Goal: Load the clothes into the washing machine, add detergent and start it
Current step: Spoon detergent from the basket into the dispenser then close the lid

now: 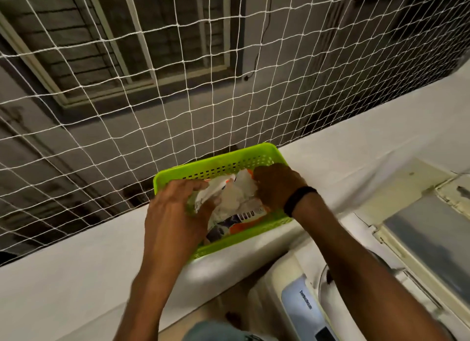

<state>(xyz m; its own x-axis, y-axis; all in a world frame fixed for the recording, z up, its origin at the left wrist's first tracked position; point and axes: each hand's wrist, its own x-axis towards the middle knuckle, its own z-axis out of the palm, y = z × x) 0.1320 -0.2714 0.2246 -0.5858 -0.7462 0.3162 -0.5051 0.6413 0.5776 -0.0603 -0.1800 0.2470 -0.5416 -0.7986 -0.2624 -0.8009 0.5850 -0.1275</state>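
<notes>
A white and orange detergent packet (236,203) lies in a lime green perforated basket (221,163) on a white ledge. My left hand (173,213) grips the packet's left top edge, fingers curled round it. My right hand (276,185), with a black band on the wrist, pinches the packet's right top edge inside the basket. The top-loading washing machine (300,307) stands below the ledge at the lower right, with its lid (427,236) raised; the drum is mostly hidden behind my right forearm.
The white ledge (76,272) runs diagonally across the view. A white rope net (178,86) rises behind it, with a grey building wall and a barred window beyond. The basket sits at the ledge's near edge above the machine.
</notes>
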